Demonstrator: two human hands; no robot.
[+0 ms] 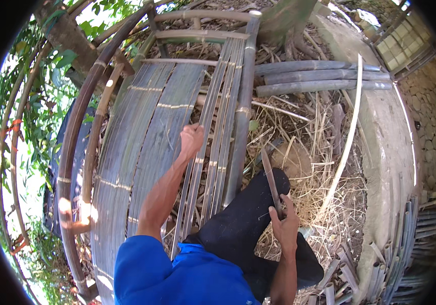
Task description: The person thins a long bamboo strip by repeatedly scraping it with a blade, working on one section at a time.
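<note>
A bamboo bench [144, 137] with long split slats, bound by pale ties, lies under and left of me. My left hand [192, 136] is closed in a fist over the gap in the seat. It sits against the left edge of the narrow bamboo strips [223, 101]; whatever its fingers hold is hidden. My right hand [285, 223] grips a long knife [270, 175] by its lower end, above my right leg. The blade points up and away, its tip past my knee.
Several bamboo poles [325, 76] lie at the far right, across to a concrete ledge [381, 127]. A pale bent strip [349, 137] leans over the straw litter [340, 203]. A round wood block [289, 158] stands beyond my knee. Cut bamboo pieces [347, 274] lie lower right.
</note>
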